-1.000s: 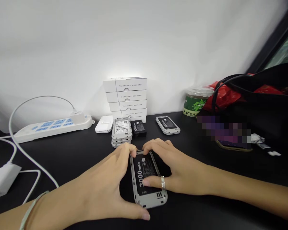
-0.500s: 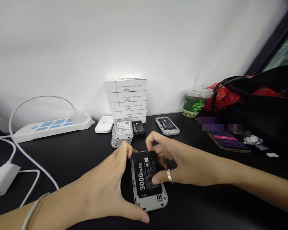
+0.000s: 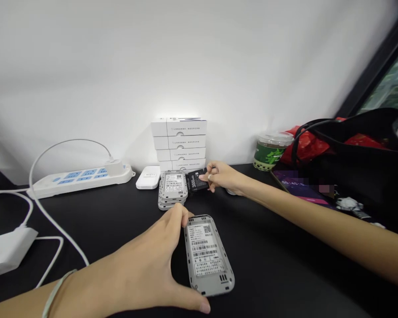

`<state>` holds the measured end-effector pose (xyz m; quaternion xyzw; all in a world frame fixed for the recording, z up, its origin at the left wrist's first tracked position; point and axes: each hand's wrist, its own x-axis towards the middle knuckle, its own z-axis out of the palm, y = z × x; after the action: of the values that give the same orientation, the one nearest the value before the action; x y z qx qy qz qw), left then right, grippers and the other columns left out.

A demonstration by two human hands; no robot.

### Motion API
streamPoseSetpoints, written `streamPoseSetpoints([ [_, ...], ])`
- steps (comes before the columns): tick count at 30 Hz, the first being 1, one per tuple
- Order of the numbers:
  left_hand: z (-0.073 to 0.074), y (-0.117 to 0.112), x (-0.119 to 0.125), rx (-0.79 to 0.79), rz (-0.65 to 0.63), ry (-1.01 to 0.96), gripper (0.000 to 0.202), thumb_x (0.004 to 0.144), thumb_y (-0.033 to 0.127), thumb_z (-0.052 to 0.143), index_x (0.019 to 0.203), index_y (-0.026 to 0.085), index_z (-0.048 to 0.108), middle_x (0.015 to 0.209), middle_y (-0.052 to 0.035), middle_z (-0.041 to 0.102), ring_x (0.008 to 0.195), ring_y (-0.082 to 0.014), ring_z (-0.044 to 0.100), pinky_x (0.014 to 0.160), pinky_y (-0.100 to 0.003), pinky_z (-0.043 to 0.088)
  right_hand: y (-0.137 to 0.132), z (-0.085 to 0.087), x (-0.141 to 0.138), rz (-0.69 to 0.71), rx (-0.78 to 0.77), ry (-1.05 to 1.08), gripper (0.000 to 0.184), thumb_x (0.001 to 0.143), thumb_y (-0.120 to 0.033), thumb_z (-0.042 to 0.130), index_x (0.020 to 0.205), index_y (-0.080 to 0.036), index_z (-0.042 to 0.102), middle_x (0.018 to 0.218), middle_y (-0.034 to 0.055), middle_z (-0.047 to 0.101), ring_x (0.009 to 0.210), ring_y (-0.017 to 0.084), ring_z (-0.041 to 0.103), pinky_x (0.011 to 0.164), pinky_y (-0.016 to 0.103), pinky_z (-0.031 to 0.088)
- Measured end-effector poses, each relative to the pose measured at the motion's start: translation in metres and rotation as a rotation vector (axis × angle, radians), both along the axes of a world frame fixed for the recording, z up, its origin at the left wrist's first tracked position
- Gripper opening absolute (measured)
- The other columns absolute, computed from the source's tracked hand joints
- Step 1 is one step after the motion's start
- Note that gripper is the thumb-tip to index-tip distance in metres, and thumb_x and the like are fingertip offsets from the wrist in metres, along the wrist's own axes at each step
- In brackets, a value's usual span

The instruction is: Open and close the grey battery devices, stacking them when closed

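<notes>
My left hand (image 3: 142, 256) grips a grey handheld device (image 3: 208, 256) lying on the black desk, fingers at its top edge and thumb at its bottom edge. The device's white printed label faces up. Far forward, my right hand (image 3: 222, 176) pinches at a black 3000mAh battery (image 3: 197, 180), though its fingers hide part of the battery. That battery lies next to a small stack of similar grey devices (image 3: 173, 190). A ring is on one finger of my right hand.
Behind the stack stand several white boxes (image 3: 179, 143), with a small white device (image 3: 148, 177) beside them. A power strip (image 3: 81, 182), white cables and a charger (image 3: 6, 251) lie left. A drink cup (image 3: 273, 150), phone (image 3: 301, 187) and black bag (image 3: 358, 163) lie right.
The black battery no longer lies in the grey device, whose labelled surface now shows. My right hand has moved forward to the stack, away from the device. My left hand stays on the device.
</notes>
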<state>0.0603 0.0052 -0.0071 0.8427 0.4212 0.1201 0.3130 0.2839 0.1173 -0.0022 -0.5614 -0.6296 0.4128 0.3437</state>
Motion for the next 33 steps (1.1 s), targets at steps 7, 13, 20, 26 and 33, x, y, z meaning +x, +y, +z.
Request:
streamPoseSetpoints([
  [7,0.021,0.026,-0.009,0.19,-0.133,-0.26,0.068,0.064,0.043,0.084,0.097,0.028,0.027,0.123,-0.0065,0.049,0.112,-0.0258,0.05,0.092,-0.04,0.047,-0.007,-0.001,0.008,0.07,0.234,-0.186,0.027,0.083,-0.029,0.068,0.078,-0.024,0.042,0.059,-0.0065,0.054,0.054,0.012,0.05,0.056,0.026,0.041],
  [13,0.029,0.033,-0.014,0.173,-0.161,-0.251,0.07,0.065,0.045,0.084,0.098,0.028,0.024,0.126,-0.0076,0.046,0.114,-0.0258,0.046,0.093,-0.042,0.044,-0.033,0.005,0.048,0.113,0.369,-0.241,0.03,0.084,-0.046,0.065,0.087,-0.023,0.047,0.074,-0.0022,0.054,0.066,0.015,0.052,0.064,0.031,0.044],
  [20,0.021,0.016,-0.008,0.158,-0.043,-0.108,0.07,0.063,0.051,0.082,0.103,0.027,0.03,0.122,-0.0078,0.049,0.101,-0.0244,0.053,0.085,-0.041,0.05,-0.05,0.006,0.058,0.155,0.372,-0.273,0.03,0.084,-0.047,0.066,0.089,-0.022,0.05,0.078,-0.0004,0.058,0.065,0.014,0.052,0.06,0.03,0.042],
  [26,0.035,0.031,-0.02,0.146,-0.115,-0.266,0.064,0.069,0.041,0.081,0.098,0.029,0.026,0.136,-0.0092,0.047,0.121,-0.0271,0.05,0.096,-0.043,0.046,-0.039,0.017,0.078,0.105,0.46,-0.33,0.04,0.084,-0.059,0.064,0.094,-0.022,0.052,0.089,0.0034,0.062,0.071,0.017,0.054,0.064,0.031,0.044],
  [33,0.027,0.081,-0.036,0.251,0.039,-0.282,0.056,0.079,0.044,0.072,0.089,0.028,0.02,0.141,-0.0151,0.049,0.133,-0.0284,0.042,0.101,-0.052,0.04,-0.023,0.01,0.109,0.155,0.305,-0.526,0.065,0.076,-0.059,0.072,0.127,-0.024,0.05,0.136,0.0116,0.056,0.116,0.033,0.057,0.098,0.047,0.046],
])
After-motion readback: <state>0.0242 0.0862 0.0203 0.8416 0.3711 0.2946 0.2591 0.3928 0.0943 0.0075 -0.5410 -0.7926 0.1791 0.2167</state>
